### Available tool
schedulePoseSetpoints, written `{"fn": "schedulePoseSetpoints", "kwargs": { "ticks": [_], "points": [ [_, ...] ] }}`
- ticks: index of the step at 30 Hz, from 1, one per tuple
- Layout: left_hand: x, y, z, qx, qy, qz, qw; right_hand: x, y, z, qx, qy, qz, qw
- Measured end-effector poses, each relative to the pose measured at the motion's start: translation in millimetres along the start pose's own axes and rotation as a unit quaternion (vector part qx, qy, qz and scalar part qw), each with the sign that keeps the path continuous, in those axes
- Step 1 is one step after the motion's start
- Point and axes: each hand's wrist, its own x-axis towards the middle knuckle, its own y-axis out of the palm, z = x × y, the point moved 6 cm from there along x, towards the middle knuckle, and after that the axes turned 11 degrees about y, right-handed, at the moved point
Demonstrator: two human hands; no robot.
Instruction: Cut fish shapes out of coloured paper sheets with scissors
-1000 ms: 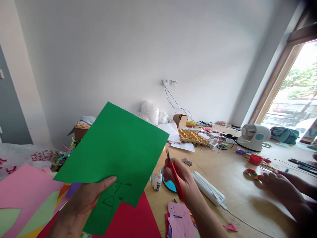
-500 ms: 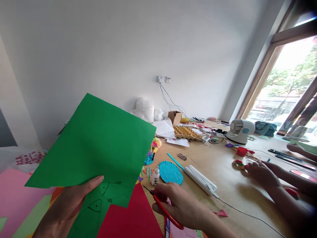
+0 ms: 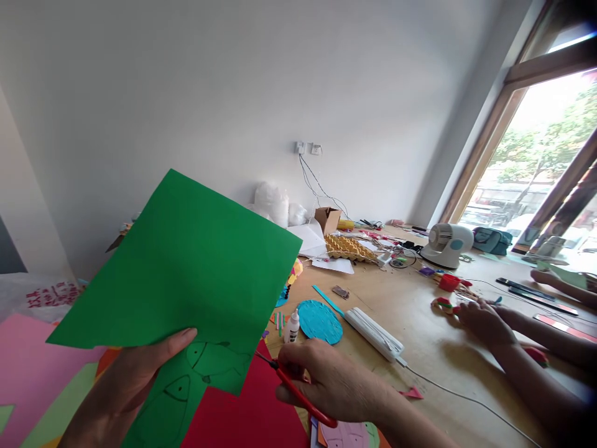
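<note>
My left hand (image 3: 135,367) pinches a large sheet of green paper (image 3: 186,261) by its lower edge, thumb on top. Fish outlines are drawn in dark lines on the sheet's lower part. In my right hand (image 3: 326,379) is a pair of scissors (image 3: 298,395) with red handles. The scissor tips sit right by the sheet's right edge, near the tail of one drawn fish. Whether the blades touch the paper I cannot tell. Below the green sheet lies red paper (image 3: 252,410).
Pink paper (image 3: 32,367) lies at the left. Beyond my right hand are a glue bottle (image 3: 291,328), a blue disc (image 3: 320,322) and a white power strip (image 3: 374,334). Another person's hands (image 3: 485,320) work at the right, near a red cup (image 3: 449,282) and a white fan (image 3: 448,244).
My right hand has brought the scissors leftward, closer to the green paper's right edge. The green sheet has shifted slightly to the right in view.
</note>
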Motion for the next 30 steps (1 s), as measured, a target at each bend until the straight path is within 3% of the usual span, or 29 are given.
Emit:
{"fn": "schedulePoseSetpoints", "kwargs": {
  "ticks": [6, 9, 16, 22, 30],
  "points": [
    [4, -1.2, 10, -0.022, -0.017, 0.026, 0.999, 1, 0, 3, 0.001, 0.009, 0.009, 1.0],
    [5, -1.2, 12, -0.014, -0.016, 0.013, 1.0, 1, 0, 3, 0.003, 0.015, 0.026, 1.0],
    [-4, 10.2, 1, 0.01, 0.015, 0.005, 1.0, 2, 2, -2, 0.004, 0.018, 0.033, 0.999],
    [-9, 18.8, 0, -0.007, -0.028, 0.003, 1.0, 2, 5, -7, 0.022, 0.029, 0.034, 0.999],
    [-3, 12.2, 10, -0.002, -0.042, 0.002, 0.999, 1, 9, -14, 0.028, 0.006, 0.01, 1.0]
  ]
}}
